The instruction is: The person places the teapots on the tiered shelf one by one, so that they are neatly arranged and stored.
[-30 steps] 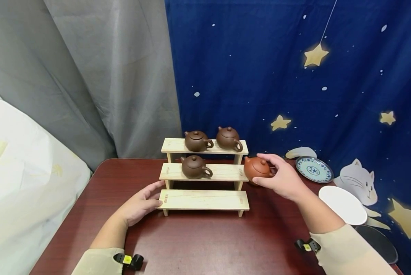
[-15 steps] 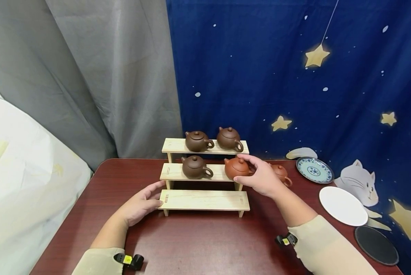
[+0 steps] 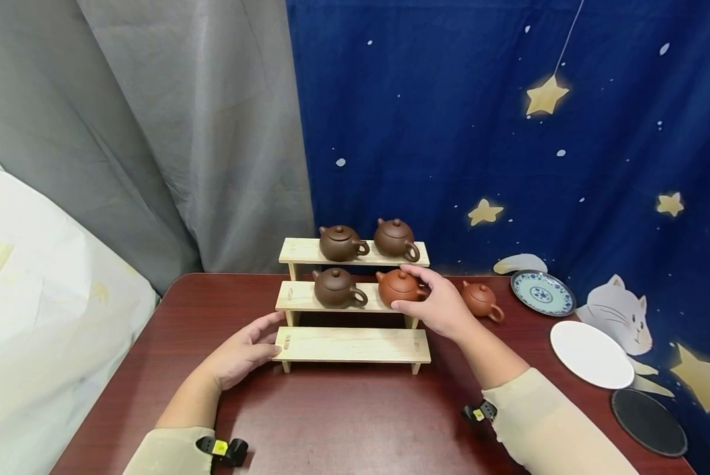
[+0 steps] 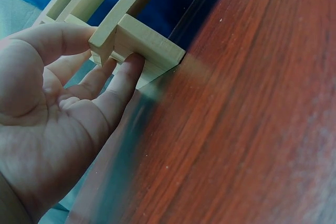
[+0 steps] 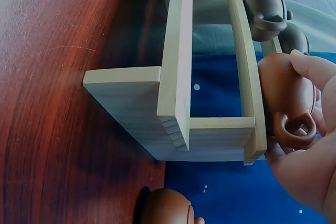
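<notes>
The right hand (image 3: 444, 310) pinches the red pot (image 3: 396, 290) across its body from the handle side, thumb near and fingers far, so the pot is upright with its spout pointing left. It is at the right end of the middle board (image 3: 296, 295); from these angles I cannot tell whether its base bears fully on the wood. The left hand (image 3: 241, 359) pinches the left end of the lowest board (image 3: 352, 344), which probably steadies the rack (image 5: 123, 98) against a nudge. Just left of the red pot stands a dark pot (image 3: 334, 289), facing the same way; two dark pots (image 3: 394, 239) share the top board (image 3: 300, 251). Right of the rack, a second red pot (image 3: 480, 301) sits on the table (image 3: 343, 415), handy for the right hand; beyond it lies a patterned plate (image 3: 543, 292), out of the way
</notes>
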Demonstrator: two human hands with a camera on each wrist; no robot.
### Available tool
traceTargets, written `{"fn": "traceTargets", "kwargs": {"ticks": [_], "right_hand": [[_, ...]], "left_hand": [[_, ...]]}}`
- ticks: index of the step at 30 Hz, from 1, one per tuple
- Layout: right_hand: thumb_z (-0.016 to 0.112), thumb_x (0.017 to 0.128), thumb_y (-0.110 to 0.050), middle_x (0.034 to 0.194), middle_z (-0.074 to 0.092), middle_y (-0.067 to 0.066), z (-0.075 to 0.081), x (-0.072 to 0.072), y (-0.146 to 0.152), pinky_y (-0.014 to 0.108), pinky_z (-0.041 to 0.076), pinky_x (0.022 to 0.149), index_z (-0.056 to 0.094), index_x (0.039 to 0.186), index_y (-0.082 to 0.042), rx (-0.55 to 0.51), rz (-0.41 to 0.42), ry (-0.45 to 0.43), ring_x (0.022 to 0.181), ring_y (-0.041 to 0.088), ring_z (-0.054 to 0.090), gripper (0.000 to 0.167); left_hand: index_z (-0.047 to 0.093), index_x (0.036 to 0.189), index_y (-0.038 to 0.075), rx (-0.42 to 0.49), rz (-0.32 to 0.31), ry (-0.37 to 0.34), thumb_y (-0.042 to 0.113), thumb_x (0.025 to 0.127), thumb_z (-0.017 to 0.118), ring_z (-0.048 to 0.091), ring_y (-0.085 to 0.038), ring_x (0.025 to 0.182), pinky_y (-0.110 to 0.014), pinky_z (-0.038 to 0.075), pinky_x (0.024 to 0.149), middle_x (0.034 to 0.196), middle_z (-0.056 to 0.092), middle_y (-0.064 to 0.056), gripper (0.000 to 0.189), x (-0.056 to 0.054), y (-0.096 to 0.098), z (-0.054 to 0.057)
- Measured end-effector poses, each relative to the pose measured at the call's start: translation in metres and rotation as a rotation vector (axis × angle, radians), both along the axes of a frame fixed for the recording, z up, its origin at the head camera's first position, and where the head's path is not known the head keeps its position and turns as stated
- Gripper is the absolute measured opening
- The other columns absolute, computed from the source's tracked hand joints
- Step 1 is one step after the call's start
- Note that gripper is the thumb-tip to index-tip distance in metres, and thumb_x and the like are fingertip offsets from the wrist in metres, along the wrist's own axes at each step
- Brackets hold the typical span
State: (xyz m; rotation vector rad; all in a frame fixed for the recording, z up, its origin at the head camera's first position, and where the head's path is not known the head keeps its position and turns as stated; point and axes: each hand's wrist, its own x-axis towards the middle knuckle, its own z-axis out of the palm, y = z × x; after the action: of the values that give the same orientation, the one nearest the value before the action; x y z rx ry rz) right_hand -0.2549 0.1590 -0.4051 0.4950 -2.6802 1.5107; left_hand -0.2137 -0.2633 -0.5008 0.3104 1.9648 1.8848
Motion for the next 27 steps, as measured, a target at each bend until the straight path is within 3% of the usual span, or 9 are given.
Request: {"fn": "traceTargets", "kwargs": {"ticks": [10, 14, 18, 27], "right_hand": [[0.088, 0.09, -0.027, 0.148, 0.065, 0.011, -0.005, 0.006, 0.013, 0.043, 0.055, 0.111, 0.059, 0.151, -0.017, -0.079, -0.013, -0.001, 0.133, 0.031, 0.067, 0.069], [0.08, 0.098, -0.023, 0.144, 0.067, 0.019, -0.005, 0.011, 0.023, 0.028, 0.057, 0.103, 0.059, 0.149, -0.008, -0.124, -0.015, -0.001, 0.132, 0.036, 0.068, 0.058], [0.075, 0.102, -0.023, 0.143, 0.066, 0.023, -0.007, 0.017, 0.035, 0.012, 0.051, 0.099, 0.06, 0.147, -0.004, -0.136, -0.045, 0.021, 0.133, 0.037, 0.066, 0.052], [0.071, 0.104, -0.029, 0.143, 0.068, 0.022, -0.017, 0.02, 0.075, 0.006, 0.049, 0.093, 0.06, 0.146, -0.002, -0.039, -0.148, 0.033, 0.132, 0.04, 0.066, 0.051]], "left_hand": [[0.016, 0.171, 0.007, 0.009, -0.002, -0.002, -0.001, 0.101, 0.062, 0.062, -0.017, 0.131, -0.026, 0.057, 0.1, 0.169, 0.031, -0.034, 0.084, -0.001, -0.001, -0.001], [0.016, 0.171, 0.007, 0.001, 0.003, 0.0, 0.0, 0.101, 0.062, 0.061, -0.016, 0.132, -0.026, 0.056, 0.1, 0.17, 0.03, -0.033, 0.084, 0.0, -0.001, -0.001], [0.016, 0.171, 0.007, 0.001, 0.008, -0.001, 0.0, 0.101, 0.062, 0.061, -0.017, 0.132, -0.026, 0.057, 0.1, 0.17, 0.03, -0.034, 0.084, 0.001, 0.0, 0.0], [0.016, 0.171, 0.007, 0.009, 0.003, 0.0, -0.001, 0.101, 0.061, 0.061, -0.017, 0.132, -0.026, 0.056, 0.101, 0.169, 0.031, -0.034, 0.084, 0.001, -0.001, -0.001]]}}
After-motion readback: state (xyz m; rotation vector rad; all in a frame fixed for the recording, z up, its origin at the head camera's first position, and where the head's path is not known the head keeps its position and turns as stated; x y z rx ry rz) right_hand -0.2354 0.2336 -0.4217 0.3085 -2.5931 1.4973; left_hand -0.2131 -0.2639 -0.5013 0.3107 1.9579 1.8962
